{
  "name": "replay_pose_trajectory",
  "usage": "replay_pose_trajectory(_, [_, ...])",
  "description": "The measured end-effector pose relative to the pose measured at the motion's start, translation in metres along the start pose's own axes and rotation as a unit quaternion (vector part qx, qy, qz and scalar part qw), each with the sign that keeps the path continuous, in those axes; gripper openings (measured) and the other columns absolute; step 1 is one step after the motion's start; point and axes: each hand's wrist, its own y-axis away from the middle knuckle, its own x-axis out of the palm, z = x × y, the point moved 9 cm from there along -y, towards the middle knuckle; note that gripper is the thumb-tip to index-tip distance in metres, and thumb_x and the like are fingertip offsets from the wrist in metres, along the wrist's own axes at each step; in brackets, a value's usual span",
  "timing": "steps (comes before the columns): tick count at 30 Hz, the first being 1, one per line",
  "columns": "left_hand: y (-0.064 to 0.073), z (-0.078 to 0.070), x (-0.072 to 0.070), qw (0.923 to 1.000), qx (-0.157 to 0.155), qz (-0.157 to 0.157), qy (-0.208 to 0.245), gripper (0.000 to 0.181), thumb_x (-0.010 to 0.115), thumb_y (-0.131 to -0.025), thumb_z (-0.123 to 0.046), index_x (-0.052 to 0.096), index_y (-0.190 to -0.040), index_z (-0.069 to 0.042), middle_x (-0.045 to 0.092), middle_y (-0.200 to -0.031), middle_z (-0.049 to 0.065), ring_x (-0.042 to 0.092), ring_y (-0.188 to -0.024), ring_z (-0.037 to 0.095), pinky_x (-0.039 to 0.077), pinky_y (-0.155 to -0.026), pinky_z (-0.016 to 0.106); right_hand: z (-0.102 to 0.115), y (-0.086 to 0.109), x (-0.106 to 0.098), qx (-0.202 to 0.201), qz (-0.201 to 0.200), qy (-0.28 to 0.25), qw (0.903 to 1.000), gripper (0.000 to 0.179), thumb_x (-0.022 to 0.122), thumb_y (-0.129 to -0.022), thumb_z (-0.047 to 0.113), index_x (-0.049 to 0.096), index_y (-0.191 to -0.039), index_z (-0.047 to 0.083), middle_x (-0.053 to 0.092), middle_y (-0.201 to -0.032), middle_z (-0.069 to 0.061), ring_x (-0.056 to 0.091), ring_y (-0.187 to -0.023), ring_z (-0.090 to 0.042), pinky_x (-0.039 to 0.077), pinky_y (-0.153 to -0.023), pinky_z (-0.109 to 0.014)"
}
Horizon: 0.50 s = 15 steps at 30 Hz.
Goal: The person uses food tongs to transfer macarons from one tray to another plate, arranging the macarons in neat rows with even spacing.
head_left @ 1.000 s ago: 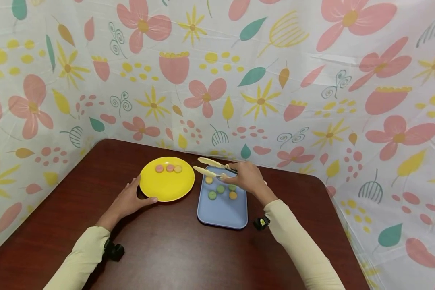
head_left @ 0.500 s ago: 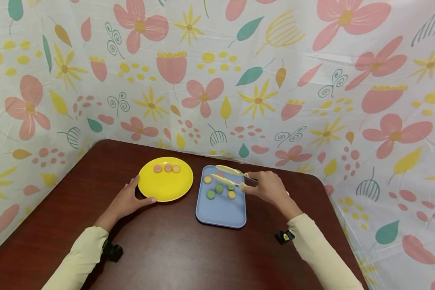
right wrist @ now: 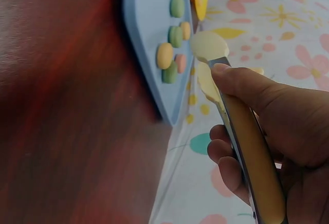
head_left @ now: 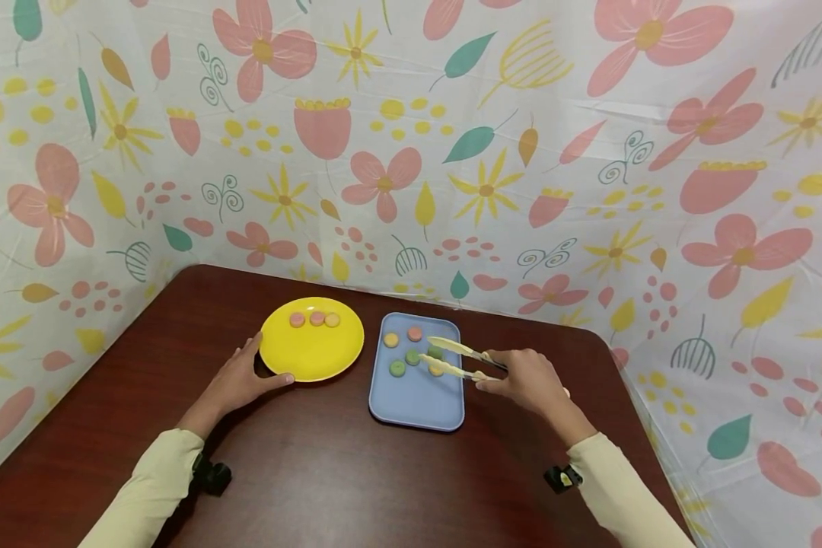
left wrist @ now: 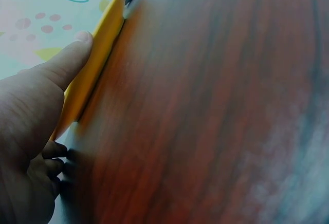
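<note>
Only in the right wrist view: right hand (right wrist: pixel 292 124) with curled fingers plain around the tongs (right wrist: pixel 253 157).

I see room for a hand across the bare tabletop (head_left: pixel 315 472) in front of the yellow plate (head_left: pixel 311 354) and blue tray (head_left: pixel 416 403), plus a narrow lane between them. The left hand (head_left: pixel 243 380) blocks the plate's near left edge; the right hand (head_left: pixel 530 380) and spread tongs (head_left: pixel 448 346) obstruct the tray's right side; a floral curtain (head_left: pixel 411 137) walls off the back.

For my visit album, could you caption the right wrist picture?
A right hand grips tongs near a blue tray of green, yellow and pink macaron-like pieces.
</note>
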Motion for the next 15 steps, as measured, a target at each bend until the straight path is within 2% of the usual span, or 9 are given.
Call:
replay_pose_trajectory(9, [0.001,0.001,0.000,1.0000,-0.007,0.001,0.000,0.126,0.080,-0.079,-0.064,0.004,-0.166,-0.011,0.021,-0.166,0.026,0.012,-0.151,0.055,0.015,-0.118,0.072,-0.010,0.019,0.006,-0.001,-0.007,0.003,1.0000,0.056,0.088,-0.079,0.040,0.076,-0.123,0.008,0.077,-0.108,-0.011,0.064,-0.072,-0.014,0.054,-0.060,-0.036])
replay_pose_trajectory(15, [0.001,0.000,0.000,1.0000,-0.006,-0.001,0.000,0.127,0.080,-0.079,-0.063,0.004,-0.166,-0.011,0.022,-0.166,0.026,0.012,-0.151,0.054,0.015,-0.119,0.071,-0.012,0.023,0.011,-0.004,-0.007,-0.010,0.9999,0.049,0.089,-0.078,0.038,0.078,-0.117,0.010,0.077,-0.096,-0.008,0.052,-0.062,-0.010,0.045,-0.054,-0.030])
